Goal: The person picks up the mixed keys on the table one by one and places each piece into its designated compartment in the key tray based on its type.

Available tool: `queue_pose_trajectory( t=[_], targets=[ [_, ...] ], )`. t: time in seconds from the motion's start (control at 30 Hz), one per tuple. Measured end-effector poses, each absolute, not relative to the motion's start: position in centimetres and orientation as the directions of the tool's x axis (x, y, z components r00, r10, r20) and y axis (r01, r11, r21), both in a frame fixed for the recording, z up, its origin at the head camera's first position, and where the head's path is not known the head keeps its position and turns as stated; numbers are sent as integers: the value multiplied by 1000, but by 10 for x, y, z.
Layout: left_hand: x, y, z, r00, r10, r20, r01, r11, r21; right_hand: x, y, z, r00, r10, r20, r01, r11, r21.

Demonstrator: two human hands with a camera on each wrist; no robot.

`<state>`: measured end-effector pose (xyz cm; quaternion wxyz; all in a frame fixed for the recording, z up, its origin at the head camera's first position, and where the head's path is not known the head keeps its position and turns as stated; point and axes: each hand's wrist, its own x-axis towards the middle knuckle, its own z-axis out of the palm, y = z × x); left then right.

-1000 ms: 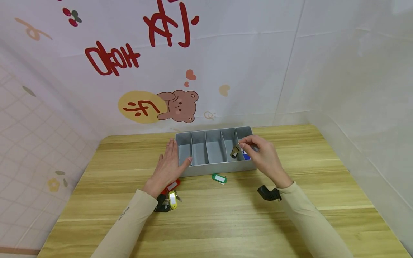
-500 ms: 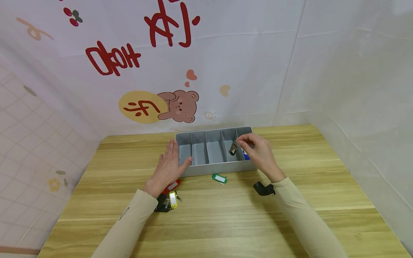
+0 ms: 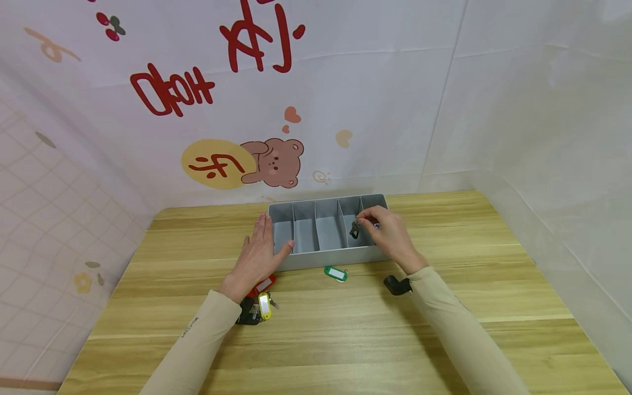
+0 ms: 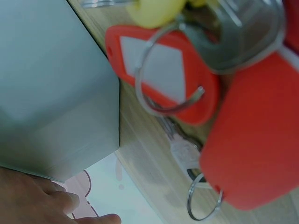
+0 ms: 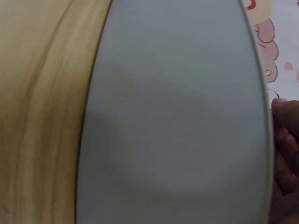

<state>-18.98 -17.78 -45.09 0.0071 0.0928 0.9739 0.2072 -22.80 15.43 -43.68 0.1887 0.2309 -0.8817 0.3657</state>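
grey tray (image 3: 332, 257): near worktop's (image 3: 321, 345) far edge
left hand (image 3: 259, 242): straight fingers against tray's left end
right hand (image 3: 391, 235): thumb and finger pinching dark piece (image 3: 354, 229)
green tag (image 3: 336, 273): by tray's near edge
dark piece: over tray's second compartment from right

A: Tray (image 3: 336, 257)?
B: Plain matte grey. Dangling piece (image 3: 354, 229) reads dark; exact shade hard to tell.
A: Next?
B: Green tag (image 3: 336, 273), yellow tag (image 3: 265, 305), red tag (image 4: 161, 74), each with a white middle.
A: Table (image 3: 336, 340)?
B: Yellow-tan wood grain, darker streaks.
A: Backdrop (image 3: 385, 99)?
B: White, with red characters (image 3: 283, 38), brown bear (image 3: 281, 162), yellow disc (image 3: 197, 174), coral hearts (image 3: 292, 114). Left panel (image 3: 54, 203): faint grid, yellow flower (image 3: 81, 283).
A: Anything else?
B: Left sleeve (image 3: 195, 343) beige with small dark print; right sleeve (image 3: 466, 334) beige too.
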Motion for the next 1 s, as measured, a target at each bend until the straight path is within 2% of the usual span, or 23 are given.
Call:
queue_pose_trajectory(
  t=[1.0],
  targets=[
    [-190,-177,-452,-983,181,32,178,897,404,-236,148,-446,-805,-371,464,-570,700,-429]
  ],
)
